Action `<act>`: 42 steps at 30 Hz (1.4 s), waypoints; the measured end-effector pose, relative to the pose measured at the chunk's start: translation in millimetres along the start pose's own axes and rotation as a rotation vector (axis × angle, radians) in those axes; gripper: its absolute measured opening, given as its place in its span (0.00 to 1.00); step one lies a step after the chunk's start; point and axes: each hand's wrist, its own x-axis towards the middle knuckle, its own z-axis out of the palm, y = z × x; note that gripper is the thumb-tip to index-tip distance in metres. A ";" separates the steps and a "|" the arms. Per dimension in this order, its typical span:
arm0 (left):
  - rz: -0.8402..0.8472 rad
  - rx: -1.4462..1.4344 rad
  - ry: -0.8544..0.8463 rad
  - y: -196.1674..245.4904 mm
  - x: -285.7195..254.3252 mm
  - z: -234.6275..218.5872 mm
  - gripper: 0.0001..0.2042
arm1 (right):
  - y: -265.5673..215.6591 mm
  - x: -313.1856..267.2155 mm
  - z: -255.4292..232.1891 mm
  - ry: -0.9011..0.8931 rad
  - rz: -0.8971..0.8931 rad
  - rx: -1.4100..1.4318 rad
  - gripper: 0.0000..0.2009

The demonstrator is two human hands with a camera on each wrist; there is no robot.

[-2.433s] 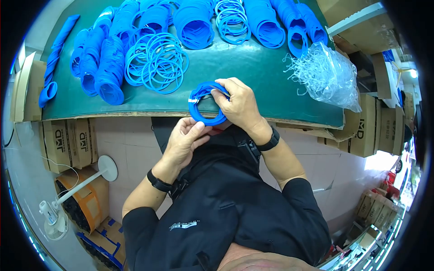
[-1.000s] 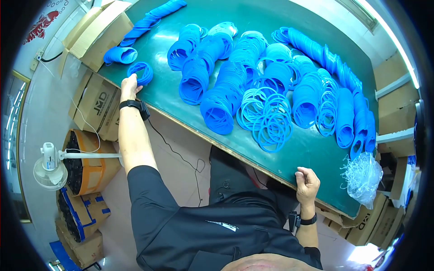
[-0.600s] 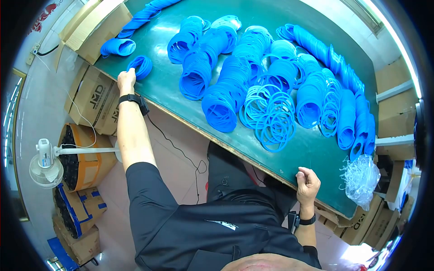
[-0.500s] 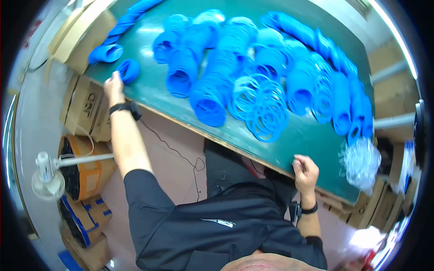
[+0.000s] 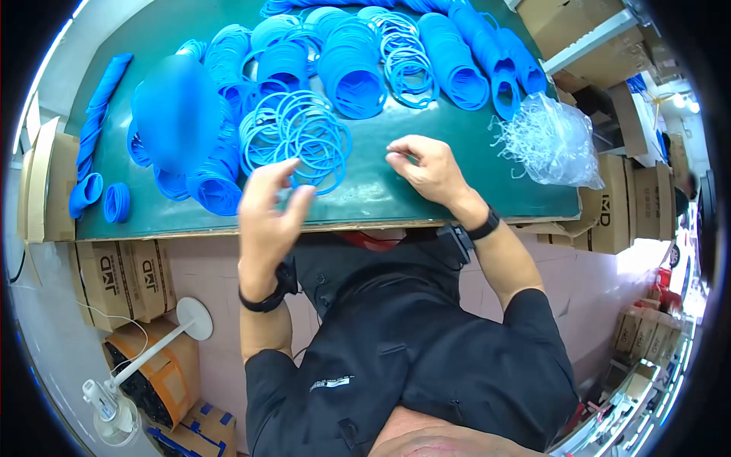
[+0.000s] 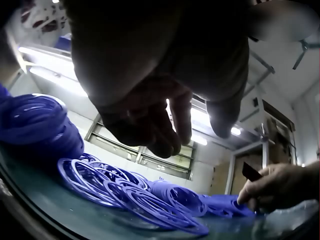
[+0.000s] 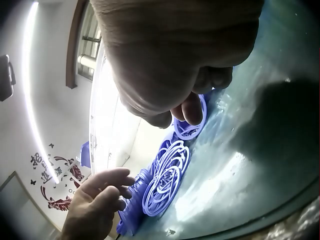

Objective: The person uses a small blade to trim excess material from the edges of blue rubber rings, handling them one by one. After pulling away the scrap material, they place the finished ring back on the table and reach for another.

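taken by the clock face of the head view, the loose ring pile lies at 11 o'clock on the green tabletop, thin, smooth, flexible-looking blue hoops overlapping in a tangle with gaps between them. the left hand is nearest, over the near edge, its thumb and fingers well parted and holding nothing; its fingertips overlap the pile's near side in that view, and i cannot tell whether they touch. the right hand is at 1 o'clock over the tabletop, fingers bent in towards the thumb; the left wrist view shows a small dark piece by its fingers, and whether it is gripped i cannot tell. a small ring coil, compact and round, lies at 9 o'clock just beside the open end of a long, twisted blue roll. ribbed, tube-like ring stacks crowd the far side from 10 to 1 o'clock, some partly hidden by a blurred blue oval. at 2 o'clock a crinkled, see-through plastic bag bulges with pale, stringy strips. an open cardboard box stands against the tabletop's 9 o'clock end.
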 end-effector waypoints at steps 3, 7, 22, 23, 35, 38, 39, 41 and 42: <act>0.192 0.232 -0.104 -0.8 3.2 37.8 0.23 | 1.3 5.6 -2.9 0.034 -0.011 0.015 0.09; 0.116 0.534 -0.067 -9.9 -1.7 41.7 0.21 | -0.3 -0.4 -9.6 -0.001 -0.008 0.018 0.09; 0.137 0.369 0.085 -34.5 -17.5 53.5 0.09 | -11.2 39.9 55.4 -0.026 -0.009 -0.066 0.13; 0.137 0.373 0.088 -34.5 -18.1 53.6 0.09 | -12.8 44.9 60.5 -0.054 0.046 -0.104 0.14; 0.094 0.160 0.359 -34.9 -33.0 68.1 0.11 | 4.7 44.3 49.7 -0.230 0.239 0.509 0.10; 0.026 -0.011 0.401 -22.8 -25.3 76.5 0.11 | 8.8 25.6 12.8 -0.324 0.289 0.590 0.07; 0.019 -0.019 0.400 -22.7 -24.9 82.8 0.11 | 9.6 19.3 1.3 -0.326 0.298 0.584 0.07; -0.126 -0.333 0.122 -21.4 -21.9 95.5 0.11 | 13.6 9.3 -19.1 -0.406 0.251 0.536 0.07; -0.232 -0.436 0.064 -13.3 -21.0 102.2 0.11 | 18.4 3.9 -25.8 -0.392 0.255 0.538 0.06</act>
